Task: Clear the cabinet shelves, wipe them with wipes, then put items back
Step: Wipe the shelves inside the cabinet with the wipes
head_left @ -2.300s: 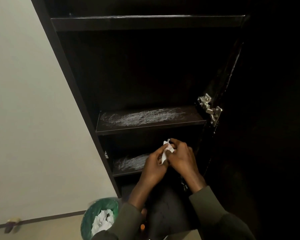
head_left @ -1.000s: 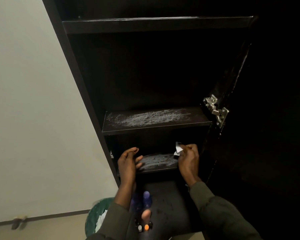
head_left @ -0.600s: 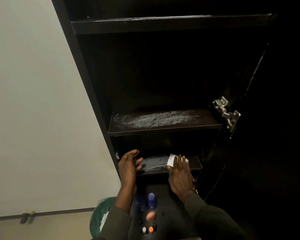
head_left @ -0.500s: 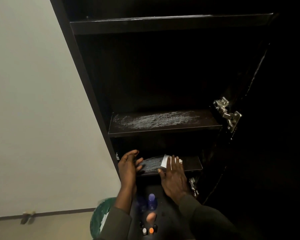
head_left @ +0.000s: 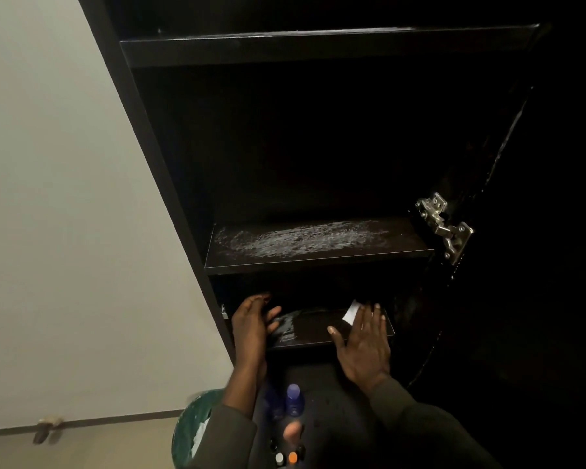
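Since half a second ago the right hand (head_left: pixel 362 346) has slid the small white wipe (head_left: pixel 352 311) from the middle of the lower dark shelf (head_left: pixel 318 328) over to its right end, and the pale dusty smear that covered most of that board is now left only at its left part, just beside the left hand (head_left: pixel 251 324). The view has barely shifted.

The right hand lies flat, fingers straight and spread, pressing the wipe down on the shelf; only a corner of the wipe shows beyond the fingertips. The left hand holds nothing: its fingers are loosely bent, and it stands at the shelf's near left corner against the dark cabinet side panel (head_left: pixel 170 198); whether it touches the board I cannot tell.

The step in hand looks to be the wiping of this lower shelf, part done. The dark shelf above (head_left: pixel 315 242) still carries a broad whitish film, so it probably waits its turn. The next move likely calls for a pass back leftward with steady flat pressure, to take the remaining smear near the left hand.

Below, near the person, stand a purple-capped bottle (head_left: pixel 293 399) and some small bottles with white and orange caps (head_left: pixel 286 456); a green waste bin with crumpled white wipes (head_left: pixel 193 431) sits at the near left.
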{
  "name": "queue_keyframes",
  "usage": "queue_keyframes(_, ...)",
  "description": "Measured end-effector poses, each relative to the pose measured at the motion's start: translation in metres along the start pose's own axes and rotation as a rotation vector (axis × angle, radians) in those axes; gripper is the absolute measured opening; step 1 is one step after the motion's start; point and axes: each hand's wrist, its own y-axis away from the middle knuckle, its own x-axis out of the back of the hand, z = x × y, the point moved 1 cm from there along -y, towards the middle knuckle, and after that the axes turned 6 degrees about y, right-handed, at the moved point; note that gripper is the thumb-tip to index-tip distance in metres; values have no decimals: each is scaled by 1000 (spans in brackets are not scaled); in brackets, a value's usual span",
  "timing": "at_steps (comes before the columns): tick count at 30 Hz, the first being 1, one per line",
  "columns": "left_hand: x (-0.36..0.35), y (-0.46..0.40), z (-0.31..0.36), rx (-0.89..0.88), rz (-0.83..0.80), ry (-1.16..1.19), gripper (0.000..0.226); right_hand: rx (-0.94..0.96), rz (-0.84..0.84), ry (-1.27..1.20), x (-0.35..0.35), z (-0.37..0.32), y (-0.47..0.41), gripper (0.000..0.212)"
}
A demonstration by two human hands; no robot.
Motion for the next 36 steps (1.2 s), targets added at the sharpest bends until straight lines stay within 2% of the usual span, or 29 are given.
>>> queue_keyframes(3, -1, 2, 1, 8, -9, -3, 21, -4, -27, -17, 0, -12, 0, 97)
queue_keyframes(8, 2, -1, 5, -21, -8, 7, 22, 192, -38, -170, -8, -62, 15, 90)
queue_keyframes(12, 1, -4, 5, -15, -10, 19, 21, 312, -19, -200, -10, -60, 13, 82)
queue_keyframes(15, -1, -6, 4, -4, -36, 8, 19, 182, 45, -145, -8, -31, 7, 83)
queue_keyframes(18, 2, -8, 3, 1, -31, 18, 19, 26, 28, -41, -6, -5, 0, 90)
queue_keyframes(22, 7, -8, 4, -18, -12, 5, 20, -33, -2, -61, -6, -12, -2, 92)
queue_keyframes(26, 13, -7, 10, -89, 26, -66, 21, 128, -4, -121, -7, -58, 8, 85)
queue_keyframes(29, 18, -9, 10, -164, -5, -162, 18, 276, -28, -154, -6, -103, 18, 80)
queue_keyframes(32, 20, -10, 13, -162, -35, -207, 17, 465, -51, -157, -9, -143, 25, 70)
queue_keyframes(36, 20, -10, 16, -166, -59, -237, 16, 621, -74, -190, -8, -144, 20, 57)
